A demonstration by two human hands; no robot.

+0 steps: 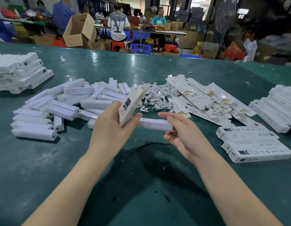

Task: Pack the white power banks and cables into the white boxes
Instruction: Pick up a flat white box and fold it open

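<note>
Head view shows the left hand (112,123) holding a white box (131,106) tilted up, fingers curled round its bottom end, over the green table (43,168). Just beside it, the right hand (182,132) pinches the end of a white power bank (154,124). More power banks (63,105) lie heaped to the left, white cables (157,97) sit behind, and flat boxes (203,98) lie to the right.
</note>
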